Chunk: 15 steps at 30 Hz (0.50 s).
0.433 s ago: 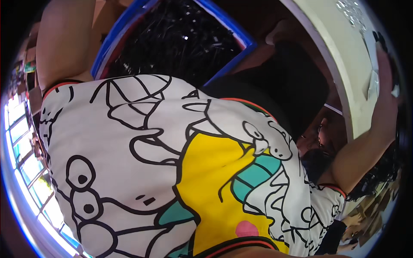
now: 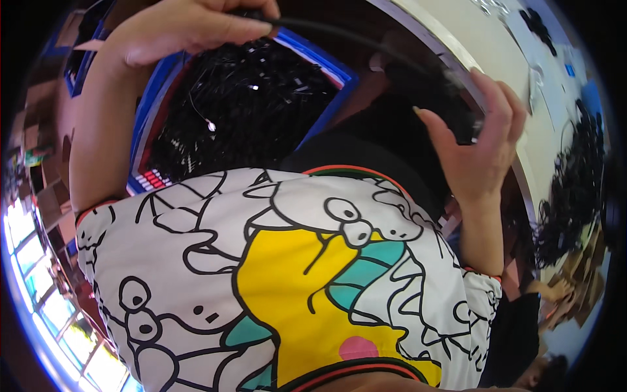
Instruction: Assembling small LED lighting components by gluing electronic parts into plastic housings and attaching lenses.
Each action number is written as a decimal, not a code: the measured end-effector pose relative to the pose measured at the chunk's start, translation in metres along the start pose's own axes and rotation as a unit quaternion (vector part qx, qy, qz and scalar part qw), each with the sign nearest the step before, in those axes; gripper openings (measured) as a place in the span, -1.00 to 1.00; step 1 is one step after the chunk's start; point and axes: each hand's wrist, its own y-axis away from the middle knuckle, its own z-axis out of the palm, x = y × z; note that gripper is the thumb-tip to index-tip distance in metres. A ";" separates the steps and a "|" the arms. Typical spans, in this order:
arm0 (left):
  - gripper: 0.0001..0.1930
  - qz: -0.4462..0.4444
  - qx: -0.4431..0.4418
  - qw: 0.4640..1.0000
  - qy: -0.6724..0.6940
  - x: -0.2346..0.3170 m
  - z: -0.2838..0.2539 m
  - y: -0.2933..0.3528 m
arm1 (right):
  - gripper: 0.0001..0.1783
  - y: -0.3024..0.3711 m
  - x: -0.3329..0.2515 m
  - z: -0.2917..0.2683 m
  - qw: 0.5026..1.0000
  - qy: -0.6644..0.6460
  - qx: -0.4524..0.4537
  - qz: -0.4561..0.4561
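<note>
We see a black cable (image 2: 313, 25) at top centre, one part pinched by the left hand (image 2: 189, 27), upper left; the right hand (image 2: 484, 147), upper right, is spread, gripping nothing we can make out. Probably light, bendy, smooth; we'd pinch near an end.

Two bare hands showed, one left hand (image 2: 212, 25) and one right hand (image 2: 480, 147), with one thin black cable (image 2: 333, 29), one blue-rimmed bin (image 2: 350, 77), one white table (image 2: 503, 65) and one large heap of black cables (image 2: 568, 189); the bin's black pieces (image 2: 248, 111) defied counting.
</note>
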 end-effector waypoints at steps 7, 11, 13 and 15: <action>-0.76 -0.335 -0.062 0.939 -0.054 0.016 0.023 -0.018 | -0.73 0.025 0.016 0.040 0.971 -0.120 -0.201 0.054; -0.73 -0.108 0.190 0.851 -0.477 0.007 0.041 -0.027 | -0.77 0.044 0.028 0.051 0.947 -0.200 -0.190 0.167; -0.74 -0.084 0.314 0.879 -0.350 0.001 0.046 -0.030 | -0.77 0.054 0.036 0.053 0.926 -0.243 -0.169 0.233; -0.64 -0.192 0.302 0.934 -0.027 -0.019 0.061 -0.017 | -0.77 0.063 0.037 0.052 0.886 -0.321 -0.149 0.298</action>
